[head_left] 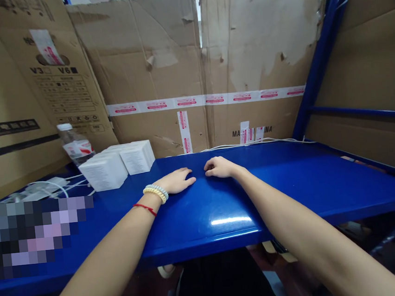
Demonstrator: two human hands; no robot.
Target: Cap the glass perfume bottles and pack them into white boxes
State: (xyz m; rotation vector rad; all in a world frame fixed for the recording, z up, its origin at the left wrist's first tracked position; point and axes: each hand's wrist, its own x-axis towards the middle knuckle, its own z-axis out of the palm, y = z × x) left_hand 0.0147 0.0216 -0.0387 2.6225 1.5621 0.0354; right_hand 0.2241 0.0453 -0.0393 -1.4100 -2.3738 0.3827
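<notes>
My left hand [177, 181] rests on the blue tabletop [197, 213], its thumb apart from the fingers and nothing held. Around that wrist are a pale coiled band [156, 194] and a red string [145, 208]. A short gap to the right, my right hand [219, 167] is over the same surface, fingers loosely bent, thumb apart, with no object visible in it. Several white boxes [105, 171] stand in rows to the left of my left hand, apart from it.
A plastic bottle [76, 145] stands behind the boxes. White cables and a power strip [40, 188] lie at the left, near a pixelated patch. Cardboard panels [149, 78] wall the back and sides. A blue metal post [318, 66] rises at right; a thin white cable [270, 140] runs along the back edge.
</notes>
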